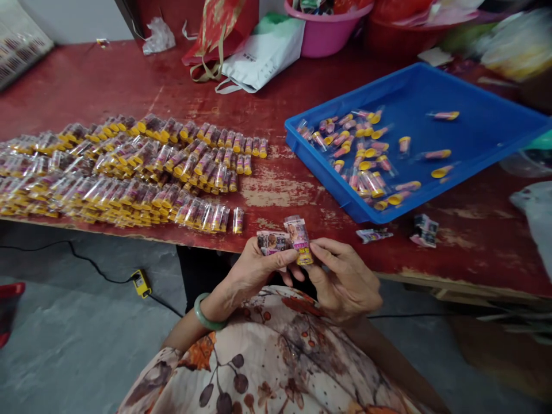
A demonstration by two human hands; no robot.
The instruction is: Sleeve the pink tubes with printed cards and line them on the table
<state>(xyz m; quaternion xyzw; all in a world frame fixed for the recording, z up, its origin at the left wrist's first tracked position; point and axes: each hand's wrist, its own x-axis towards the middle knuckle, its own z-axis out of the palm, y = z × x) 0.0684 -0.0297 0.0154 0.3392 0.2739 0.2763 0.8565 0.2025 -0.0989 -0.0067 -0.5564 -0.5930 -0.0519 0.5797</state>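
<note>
Yellow-ended tube (300, 240) pinched between left hand (246, 269) and right hand (348, 282); left also clasps printed wrapper (272, 241). I advise light, even pressure, tube kept straight.

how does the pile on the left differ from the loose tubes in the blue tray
The pile is packed in close rows, while the loose tubes lie scattered in the tray. The pile is far more numerous than the loose tubes. Dark patches show across the pile; the loose tubes look mostly pink, yellow and clear. Both show yellow ends.
</note>
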